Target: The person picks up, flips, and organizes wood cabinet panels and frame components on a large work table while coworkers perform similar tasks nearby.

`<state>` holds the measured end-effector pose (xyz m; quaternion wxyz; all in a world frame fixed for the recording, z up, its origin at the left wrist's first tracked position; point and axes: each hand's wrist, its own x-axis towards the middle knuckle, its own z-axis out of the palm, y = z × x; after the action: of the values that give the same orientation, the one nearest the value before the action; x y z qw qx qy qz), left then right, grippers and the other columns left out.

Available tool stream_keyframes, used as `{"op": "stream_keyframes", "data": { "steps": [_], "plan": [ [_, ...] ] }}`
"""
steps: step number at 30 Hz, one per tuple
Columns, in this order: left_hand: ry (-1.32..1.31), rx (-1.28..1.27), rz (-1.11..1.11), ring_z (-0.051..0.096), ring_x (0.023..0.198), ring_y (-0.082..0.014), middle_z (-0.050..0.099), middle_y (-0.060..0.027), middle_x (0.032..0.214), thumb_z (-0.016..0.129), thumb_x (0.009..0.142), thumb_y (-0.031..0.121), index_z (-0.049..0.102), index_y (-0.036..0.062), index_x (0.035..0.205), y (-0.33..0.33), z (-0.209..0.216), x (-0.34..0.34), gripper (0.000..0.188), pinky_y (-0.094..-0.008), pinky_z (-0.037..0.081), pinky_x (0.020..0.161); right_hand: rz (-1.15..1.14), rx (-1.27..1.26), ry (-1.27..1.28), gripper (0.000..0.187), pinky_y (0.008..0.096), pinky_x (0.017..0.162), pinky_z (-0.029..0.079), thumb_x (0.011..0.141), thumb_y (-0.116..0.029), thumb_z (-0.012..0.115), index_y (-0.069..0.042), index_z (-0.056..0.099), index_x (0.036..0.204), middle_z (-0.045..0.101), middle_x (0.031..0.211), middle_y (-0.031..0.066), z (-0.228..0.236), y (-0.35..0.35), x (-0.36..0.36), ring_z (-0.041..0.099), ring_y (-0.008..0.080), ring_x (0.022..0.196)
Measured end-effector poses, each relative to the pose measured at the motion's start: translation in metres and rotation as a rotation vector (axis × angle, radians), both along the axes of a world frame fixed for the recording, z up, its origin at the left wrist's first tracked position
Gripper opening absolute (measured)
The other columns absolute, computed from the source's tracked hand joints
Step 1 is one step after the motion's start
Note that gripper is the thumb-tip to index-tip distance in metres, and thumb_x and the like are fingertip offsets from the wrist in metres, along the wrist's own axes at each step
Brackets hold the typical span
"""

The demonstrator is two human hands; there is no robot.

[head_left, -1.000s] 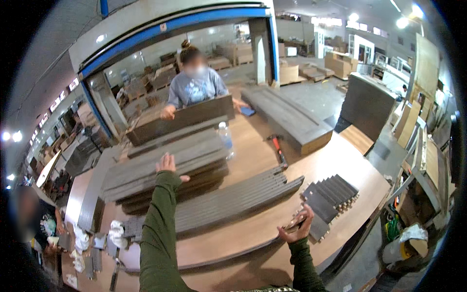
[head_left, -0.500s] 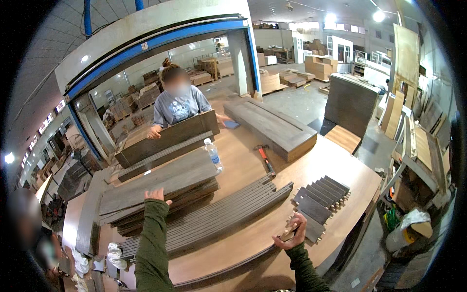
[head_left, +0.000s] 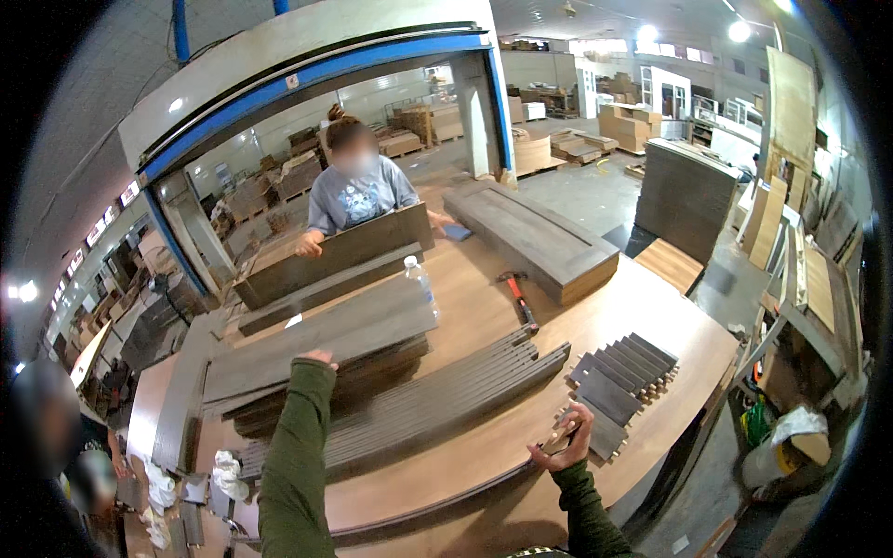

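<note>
Dark strip [head_left: 465, 503]: laid on the near side of the slat row [head_left: 419, 406]. Right of the row, its end is met by the half-curled right hand [head_left: 566, 439]; whether grasped cannot be told. Beyond the row, against the panel stack [head_left: 372, 321], the left hand [head_left: 320, 355] is mostly hidden, grip indeterminable.

- A blue-edged white frame [head_left: 298, 46] stands beyond the table's [head_left: 684, 321] far edge.
- Grey floor [head_left: 569, 209] spreads past the table's far right corner.
- Ceiling lamps [head_left: 739, 32] glow brightly.
</note>
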<state>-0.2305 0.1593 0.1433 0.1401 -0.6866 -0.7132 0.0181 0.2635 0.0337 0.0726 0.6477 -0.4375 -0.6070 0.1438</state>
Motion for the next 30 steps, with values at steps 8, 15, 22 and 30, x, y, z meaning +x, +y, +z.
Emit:
{"op": "stream_keyframes", "data": {
  "steps": [8, 15, 22, 30],
  "plan": [
    [-0.055, 0.361, -0.411, 0.058, 0.087, -0.0283, 0.058, -0.0103, 0.096, 0.058, 0.078, 0.029, 0.053, 0.0091, 0.098, 0.039, -0.003, 0.132, 0.029, -0.0423, 0.045, 0.075, -0.022, 0.002, -0.003, 0.088, 0.0331, 0.069, 0.039, 0.045, -0.029, 0.082, -0.006, 0.035, 0.115, 0.041, 0.087, 0.0051, -0.011, 0.006, 0.007, 0.042, 0.0158, 0.075],
    [0.084, 0.391, -0.304, 0.057, 0.062, -0.0262, 0.056, -0.0048, 0.063, 0.053, 0.070, 0.016, 0.052, 0.0121, 0.064, 0.066, -0.010, 0.161, 0.007, -0.0398, 0.042, 0.058, 0.025, -0.049, 0.032, 0.087, 0.0324, 0.072, 0.040, 0.048, -0.031, 0.081, -0.004, 0.035, 0.117, 0.041, 0.089, 0.0045, 0.001, -0.001, -0.003, 0.043, 0.0152, 0.077],
    [-0.030, 0.508, -0.593, 0.055, 0.078, -0.0242, 0.058, -0.0063, 0.085, 0.056, 0.064, 0.015, 0.059, 0.0103, 0.087, 0.022, -0.003, 0.204, 0.024, -0.0388, 0.044, 0.064, -0.030, -0.028, -0.038, 0.084, 0.0323, 0.069, 0.040, 0.047, -0.028, 0.080, -0.003, 0.036, 0.114, 0.041, 0.092, 0.0044, -0.008, 0.004, 0.008, 0.043, 0.0152, 0.075],
    [0.030, 0.447, -0.395, 0.055, 0.077, -0.0262, 0.058, -0.0085, 0.099, 0.056, 0.066, 0.006, 0.056, 0.0065, 0.102, 0.002, -0.002, 0.135, 0.037, -0.0416, 0.045, 0.068, 0.008, 0.028, -0.032, 0.083, 0.0317, 0.068, 0.040, 0.048, -0.027, 0.080, -0.003, 0.036, 0.115, 0.041, 0.092, 0.0046, 0.001, 0.000, 0.006, 0.043, 0.0149, 0.075]
  ]
}}
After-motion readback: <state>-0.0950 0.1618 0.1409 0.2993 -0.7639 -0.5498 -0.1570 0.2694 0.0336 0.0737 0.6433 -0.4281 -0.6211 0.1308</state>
